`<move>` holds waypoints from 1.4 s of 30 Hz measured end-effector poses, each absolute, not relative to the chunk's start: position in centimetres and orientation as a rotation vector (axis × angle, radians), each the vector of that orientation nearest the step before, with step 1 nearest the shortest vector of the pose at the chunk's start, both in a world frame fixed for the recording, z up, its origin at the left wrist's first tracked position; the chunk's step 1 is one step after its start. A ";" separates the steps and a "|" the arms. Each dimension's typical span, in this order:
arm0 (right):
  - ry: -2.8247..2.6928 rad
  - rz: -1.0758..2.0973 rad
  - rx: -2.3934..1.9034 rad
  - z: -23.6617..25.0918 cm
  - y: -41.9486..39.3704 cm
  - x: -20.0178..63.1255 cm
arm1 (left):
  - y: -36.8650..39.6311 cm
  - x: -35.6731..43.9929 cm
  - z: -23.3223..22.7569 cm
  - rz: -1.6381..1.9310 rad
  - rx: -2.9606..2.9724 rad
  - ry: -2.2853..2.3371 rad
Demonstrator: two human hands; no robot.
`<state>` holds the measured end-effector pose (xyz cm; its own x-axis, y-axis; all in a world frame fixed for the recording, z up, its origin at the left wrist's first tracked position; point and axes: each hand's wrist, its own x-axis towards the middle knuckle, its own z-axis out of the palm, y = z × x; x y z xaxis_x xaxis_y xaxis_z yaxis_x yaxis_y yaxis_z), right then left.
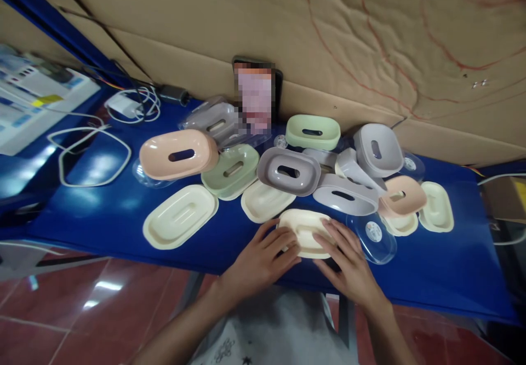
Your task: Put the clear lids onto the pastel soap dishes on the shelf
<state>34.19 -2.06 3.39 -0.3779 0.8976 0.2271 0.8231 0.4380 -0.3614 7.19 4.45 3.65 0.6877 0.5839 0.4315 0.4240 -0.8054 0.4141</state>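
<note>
At the table's front edge both hands hold a cream oval soap dish base (308, 232). My left hand (269, 252) has its fingers curled over the base's left side. My right hand (347, 258) grips the right side, with fingertips resting on its top face. Just beyond it lie a dark grey slotted soap dish (267, 170) and a light grey slotted one (349, 203). Another cream base (265, 200) is partly under the dark grey dish. A clear plastic lid (376, 239) with a round sticker lies beside my right hand.
On the blue table (444, 266) are a peach dish (158, 154), a green dish (296, 129) and a cream base (176, 220). A phone (257, 96) leans on the cardboard wall. White cables (94, 129) and a power strip (61, 88) occupy the left.
</note>
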 end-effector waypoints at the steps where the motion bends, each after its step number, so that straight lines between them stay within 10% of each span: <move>1: -2.313 0.262 -1.458 3.3 -2.1 34.2 | 4.3 7.1 3.5 0.788 2.625 0.801; 37: -2.380 -0.310 -1.266 7.8 10.0 29.1 | -1.0 -0.7 3.9 0.758 2.579 1.082; 42: -2.126 0.196 -1.091 8.9 5.4 27.9 | -1.7 -1.8 3.6 0.851 2.527 1.170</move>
